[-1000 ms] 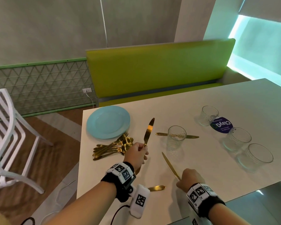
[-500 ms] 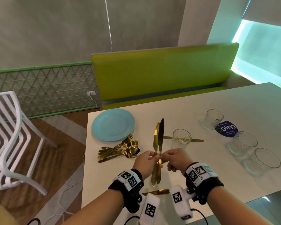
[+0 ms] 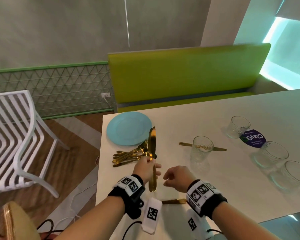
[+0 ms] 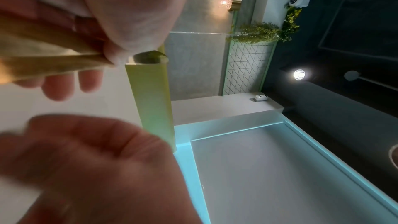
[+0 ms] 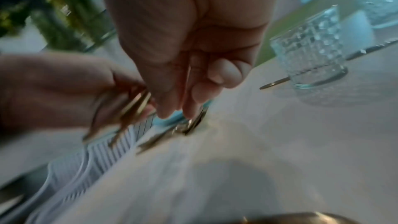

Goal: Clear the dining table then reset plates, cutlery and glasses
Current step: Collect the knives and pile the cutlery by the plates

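You see gold knives [image 3: 152, 153] over a white tabletop [image 3: 215, 179]. The plate [image 3: 128, 128] is light blue, and the glasses [image 3: 201, 149] are clear with a bumpy pattern. The bench [image 3: 180, 75] is bright green.

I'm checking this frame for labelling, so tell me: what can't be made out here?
- Gold knives in the left hand: head view shows overlapping blades; two or more cannot be told.
- Knife at the near table edge: the right hand's wrist gear hides one end.
- Cutlery pile: pieces overlap, too small to count.
- Right wrist view: motion blur; the fingers seem empty, not certain.
- Sticker: small print unreadable.
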### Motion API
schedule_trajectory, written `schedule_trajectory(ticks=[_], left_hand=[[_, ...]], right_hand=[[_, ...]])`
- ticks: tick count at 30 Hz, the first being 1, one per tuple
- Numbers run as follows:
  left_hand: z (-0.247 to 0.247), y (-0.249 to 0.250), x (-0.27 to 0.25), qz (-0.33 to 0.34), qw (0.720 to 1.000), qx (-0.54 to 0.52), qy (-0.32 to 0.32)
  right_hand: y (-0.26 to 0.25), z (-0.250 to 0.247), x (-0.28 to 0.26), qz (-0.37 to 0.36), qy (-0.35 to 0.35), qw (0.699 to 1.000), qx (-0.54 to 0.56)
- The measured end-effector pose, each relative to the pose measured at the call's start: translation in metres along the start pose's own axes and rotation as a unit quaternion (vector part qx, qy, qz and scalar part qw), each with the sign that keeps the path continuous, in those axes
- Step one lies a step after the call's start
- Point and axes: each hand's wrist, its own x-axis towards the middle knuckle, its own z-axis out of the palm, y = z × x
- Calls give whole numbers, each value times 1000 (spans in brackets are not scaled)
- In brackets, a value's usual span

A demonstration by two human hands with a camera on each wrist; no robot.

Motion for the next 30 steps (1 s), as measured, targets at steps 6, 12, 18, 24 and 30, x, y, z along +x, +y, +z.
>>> schedule_trajectory(ticks=[6, 12, 18, 24, 30], left_hand=[[-37, 2, 1, 21, 997, 24, 64], [-56, -7, -2, 11, 996, 29, 84], [-64, -13, -4, 6, 995, 41, 86], [-64, -11, -4, 6, 995, 39, 91], [-59, -2, -4, 20, 997, 5, 81]], right_hand=[[-6, 44, 8, -41, -76, 980, -180], [-11, 61, 13, -80, -107, 955, -264], [-19, 66, 14, -56, -109, 942, -313], [-13, 59, 9, -62, -99, 926, -360], [-7, 35, 7, 13, -71, 978, -196]])
